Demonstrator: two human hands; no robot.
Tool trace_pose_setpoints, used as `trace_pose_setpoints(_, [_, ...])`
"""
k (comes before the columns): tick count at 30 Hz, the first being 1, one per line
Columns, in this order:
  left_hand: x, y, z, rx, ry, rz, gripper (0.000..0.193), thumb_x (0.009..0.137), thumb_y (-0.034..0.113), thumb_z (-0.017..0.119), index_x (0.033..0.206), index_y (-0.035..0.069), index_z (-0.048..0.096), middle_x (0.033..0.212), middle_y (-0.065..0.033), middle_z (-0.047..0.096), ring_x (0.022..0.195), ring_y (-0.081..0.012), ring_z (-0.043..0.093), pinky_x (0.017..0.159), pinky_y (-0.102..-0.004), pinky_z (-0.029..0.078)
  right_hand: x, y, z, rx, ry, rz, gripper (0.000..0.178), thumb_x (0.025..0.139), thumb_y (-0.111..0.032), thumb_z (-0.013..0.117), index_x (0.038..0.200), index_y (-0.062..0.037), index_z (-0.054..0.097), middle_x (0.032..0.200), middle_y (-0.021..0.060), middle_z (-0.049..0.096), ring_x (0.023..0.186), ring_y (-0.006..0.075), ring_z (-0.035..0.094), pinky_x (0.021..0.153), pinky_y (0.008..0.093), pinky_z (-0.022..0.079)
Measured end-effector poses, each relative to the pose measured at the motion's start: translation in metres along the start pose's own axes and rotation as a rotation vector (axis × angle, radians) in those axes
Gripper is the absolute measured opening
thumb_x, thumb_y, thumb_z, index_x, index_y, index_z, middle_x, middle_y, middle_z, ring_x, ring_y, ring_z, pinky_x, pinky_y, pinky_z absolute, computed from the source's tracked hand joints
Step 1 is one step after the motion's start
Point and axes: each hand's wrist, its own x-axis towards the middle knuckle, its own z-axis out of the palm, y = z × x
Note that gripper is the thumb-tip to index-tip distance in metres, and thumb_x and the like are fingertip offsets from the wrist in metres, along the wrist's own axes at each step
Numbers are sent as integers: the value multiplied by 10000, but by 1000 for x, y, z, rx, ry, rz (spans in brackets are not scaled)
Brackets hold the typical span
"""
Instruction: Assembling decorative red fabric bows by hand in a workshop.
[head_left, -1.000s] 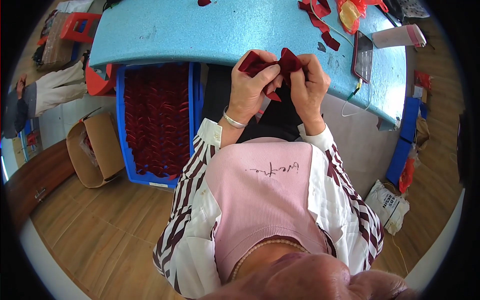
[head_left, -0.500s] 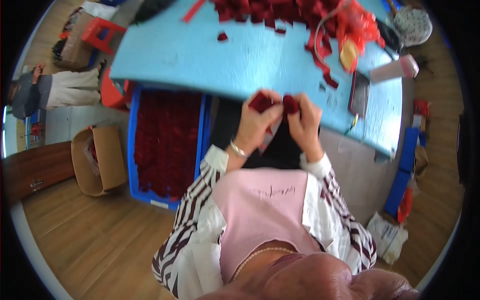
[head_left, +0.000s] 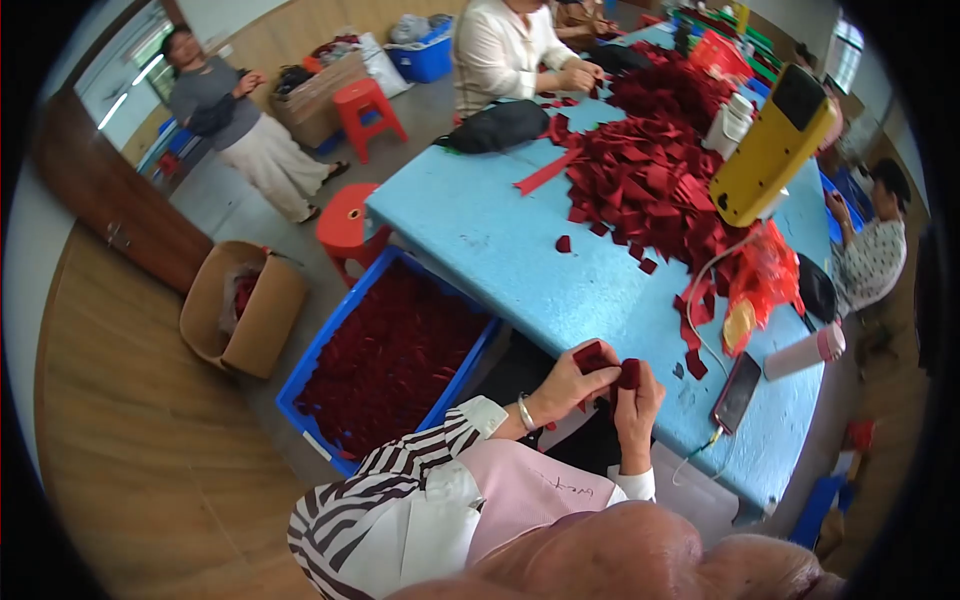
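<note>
Close to the table's near edge, my left hand [head_left: 568, 386] pinches a dark red velvety piece of fabric [head_left: 590, 357] between thumb and fingers. Beside it, my right hand [head_left: 638, 408] grips another dark red piece [head_left: 629, 374], folded or rounded at its top. The hands are nearly touching; whether the two pieces join cannot be made out. On the blue table [head_left: 470, 235], a big heap of dark red fabric pieces [head_left: 640, 180] spreads beyond my hands. To my left, a blue crate [head_left: 340, 464] is filled with dark red pieces [head_left: 390, 360].
A phone [head_left: 738, 392] on a cable and a pink bottle [head_left: 805, 352] lie right of my hands. A yellow-cased device [head_left: 775, 145] stands by the heap. Red stools [head_left: 350, 225] and a cardboard box [head_left: 262, 315] are at left. One person [head_left: 240, 110] stands; others sit around the table.
The view has swung up and turned, so more of the table, the heap and other people show. My hands keep hold of the fabric pieces close together.
</note>
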Motion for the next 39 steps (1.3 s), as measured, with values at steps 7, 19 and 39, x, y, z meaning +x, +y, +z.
trace_pose_setpoints(7, [-41, 1, 12, -127, 16, 5, 82, 907, 130, 645, 904, 70, 589, 691, 54, 512, 570, -25, 427, 502, -193, 333, -43, -31, 24, 241, 271, 68, 169, 925, -99, 517, 803, 15, 539, 602, -8, 486, 554, 52, 428, 469, 249, 327])
trace_pose_setpoints(19, [-56, 22, 22, 75, -4, 71, 123, 925, 182, 628, 896, 78, 569, 677, 58, 506, 546, -23, 416, 486, -190, 337, -55, -36, 17, 89, 174, 39, 240, 949, -170, 527, 789, 9, 518, 590, 1, 457, 546, 83, 407, 465, 286, 311])
trace_pose_setpoints(39, [67, -53, 59, 65, 43, -74, 112, 930, 160, 630, 908, 60, 585, 688, 32, 526, 551, -38, 433, 500, -199, 334, 21, 54, -60, 91, 186, 112, 138, 917, -64, 527, 800, 9, 520, 594, 107, 520, 499, 151, 501, 481, 306, 386])
